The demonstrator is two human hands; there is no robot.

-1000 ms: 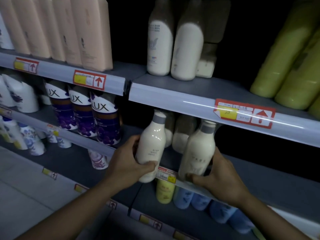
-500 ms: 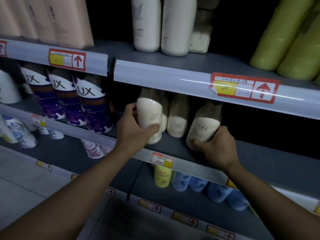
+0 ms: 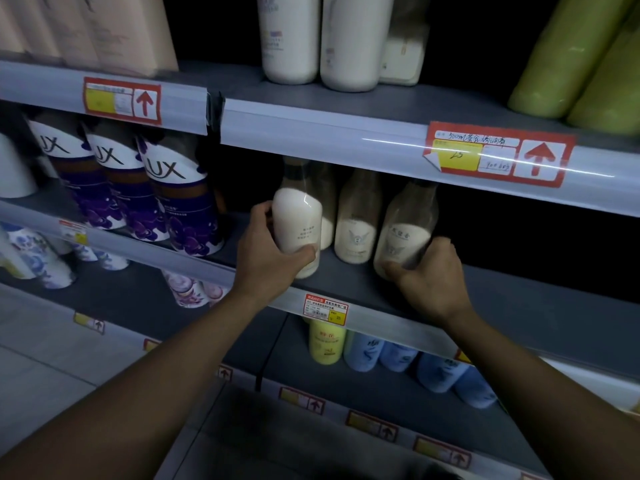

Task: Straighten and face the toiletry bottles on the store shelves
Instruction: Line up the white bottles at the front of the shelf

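Three cream-white bottles stand on the grey middle shelf (image 3: 346,285) under the shelf above. My left hand (image 3: 266,254) is wrapped around the left cream bottle (image 3: 298,223), which stands upright near the shelf's front. My right hand (image 3: 429,271) grips the base of the right cream bottle (image 3: 405,230), which leans a little to the right. Between them a middle cream bottle (image 3: 356,230) with a winged emblem stands untouched. The bottles' caps are partly hidden behind the upper shelf's price rail (image 3: 381,143).
Purple-and-white LUX bottles (image 3: 180,199) stand to the left on the same level. White bottles (image 3: 291,39) and green bottles (image 3: 575,57) fill the top shelf. A yellow bottle (image 3: 327,341) and blue bottles (image 3: 398,355) sit below. Dark open shelf space lies to the right.
Both cream bottles have gone from out at the shelf's front edge back under the upper shelf and now stand on the shelf. Both hands still hold them.
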